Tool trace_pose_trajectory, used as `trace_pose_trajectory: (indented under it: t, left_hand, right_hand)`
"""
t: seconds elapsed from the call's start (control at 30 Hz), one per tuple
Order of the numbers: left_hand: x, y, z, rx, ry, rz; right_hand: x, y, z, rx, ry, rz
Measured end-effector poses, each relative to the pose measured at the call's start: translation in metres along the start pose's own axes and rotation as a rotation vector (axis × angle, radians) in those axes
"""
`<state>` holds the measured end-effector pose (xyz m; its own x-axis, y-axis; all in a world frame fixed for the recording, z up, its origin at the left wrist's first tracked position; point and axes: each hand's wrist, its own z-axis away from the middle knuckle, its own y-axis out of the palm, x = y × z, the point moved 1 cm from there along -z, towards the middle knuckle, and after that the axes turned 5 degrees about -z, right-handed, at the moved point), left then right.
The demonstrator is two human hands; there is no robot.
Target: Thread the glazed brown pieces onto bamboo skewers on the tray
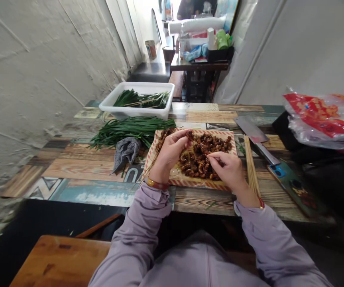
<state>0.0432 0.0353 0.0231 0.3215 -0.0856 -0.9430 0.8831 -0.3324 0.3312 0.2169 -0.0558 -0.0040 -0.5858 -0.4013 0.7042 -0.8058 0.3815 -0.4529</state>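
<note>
A striped-edged tray (pixel 189 182) on the wooden table (pixel 82 167) holds a heap of brown glazed meat pieces (pixel 203 153). My left hand (pixel 170 153) hovers over the tray's left part, its fingers pinched on a meat piece near the top of the heap; a thin bamboo skewer seems to run under it toward the tray's left edge. Over the tray's front right, my right hand (pixel 227 169) is closed, fingertips pressed on the meat. Finished skewers (pixel 156 153) lie along the left edge of the tray.
A bundle of bare bamboo skewers (pixel 252 167) lies right of the tray, beside a cleaver (pixel 257 139). Green chives (pixel 130 129) and a grey cloth (pixel 126 150) lie to the left, a white tub (pixel 138 100) behind. A plastic bag (pixel 324 119) sits right. A phone (pixel 294 187) lies near.
</note>
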Motion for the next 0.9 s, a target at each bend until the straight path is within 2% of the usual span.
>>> trace_pose_trajectory:
  t: [0.2,0.37,0.57,0.9]
  left_hand:
    - [0.003,-0.0024,-0.0013,0.019,-0.025,0.071]
    - [0.0033,-0.003,-0.0006,-0.007,-0.045,0.027]
    - [0.0015,-0.0015,0.0012,-0.011,-0.001,-0.093]
    - [0.0017,-0.0005,0.0001,0.025,0.009,-0.087]
  right_hand:
    - [0.001,-0.0002,0.0,-0.001,0.004,0.007]
    - [0.0005,0.0005,0.0003,0.001,-0.002,0.028]
    - [0.001,-0.0008,0.0012,-0.036,0.036,0.026]
    - [0.0033,0.0,0.0004,-0.021,0.034,0.02]
